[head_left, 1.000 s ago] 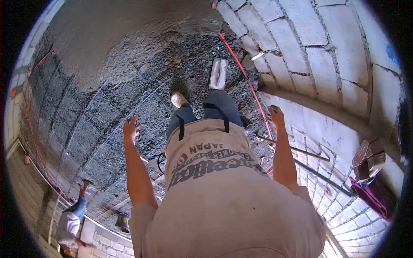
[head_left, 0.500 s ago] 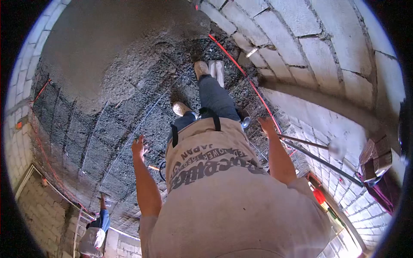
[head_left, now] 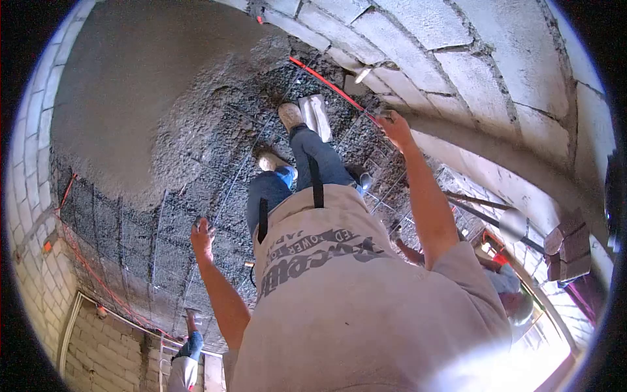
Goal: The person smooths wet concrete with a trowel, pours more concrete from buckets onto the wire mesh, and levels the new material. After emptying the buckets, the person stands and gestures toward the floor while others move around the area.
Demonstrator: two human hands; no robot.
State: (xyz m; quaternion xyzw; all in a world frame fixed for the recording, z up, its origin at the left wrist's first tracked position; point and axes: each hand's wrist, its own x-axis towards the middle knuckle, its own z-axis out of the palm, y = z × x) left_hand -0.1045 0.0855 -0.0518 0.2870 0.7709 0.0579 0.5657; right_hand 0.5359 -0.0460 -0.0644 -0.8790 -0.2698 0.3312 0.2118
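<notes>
My right hand (head_left: 395, 129) is closed at the near end of the visible stretch of a red hose (head_left: 333, 86), which runs along the foot of the block wall. Beyond the hand, my forearm hides any further length. My left hand (head_left: 203, 240) hangs over the dark gravelly floor, fingers loosely bent and apart, holding nothing I can make out. Between my hands, my mud-caked boots (head_left: 289, 116) stand on the mesh-covered ground. A flat pale-grey piece with a raised ridge (head_left: 315, 117) lies beside the farther boot.
Smooth wet concrete (head_left: 124, 91) covers the far left, with a rough edge. A block wall (head_left: 418, 39) rises on the right. One person (head_left: 513, 294) is close behind my right arm; another (head_left: 186, 366) is at lower left. Dark pipes (head_left: 503, 225) reach in from the right.
My right hand has moved forward to the red hose, whose nearer stretch no longer shows. My left hand has shifted slightly left and down. A person has appeared at the right.
</notes>
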